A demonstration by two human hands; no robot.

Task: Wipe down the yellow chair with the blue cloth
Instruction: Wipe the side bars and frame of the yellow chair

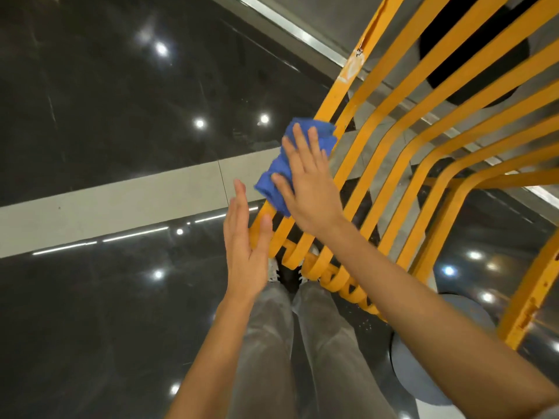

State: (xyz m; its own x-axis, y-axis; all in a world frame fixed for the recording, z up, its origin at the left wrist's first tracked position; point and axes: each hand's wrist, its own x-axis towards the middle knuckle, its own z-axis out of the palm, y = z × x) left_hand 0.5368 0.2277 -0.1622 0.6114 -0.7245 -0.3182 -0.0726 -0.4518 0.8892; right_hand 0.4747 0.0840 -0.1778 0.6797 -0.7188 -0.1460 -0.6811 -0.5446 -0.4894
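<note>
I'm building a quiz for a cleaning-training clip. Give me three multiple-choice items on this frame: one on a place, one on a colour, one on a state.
1. Where does the blue cloth lie?
A. on the floor
B. on the outer slat at the yellow chair's left edge
C. on the person's knee

2. What colour are the trousers?
A. grey
B. red
C. white

3. How is the left hand?
A. gripping the cloth
B. clenched in a fist
C. flat, fingers straight, beside the slats

Key: 1 B, the right hand presses it on that slat; 2 A, both legs show grey; 3 C, its fingers are straight and hold nothing.
</note>
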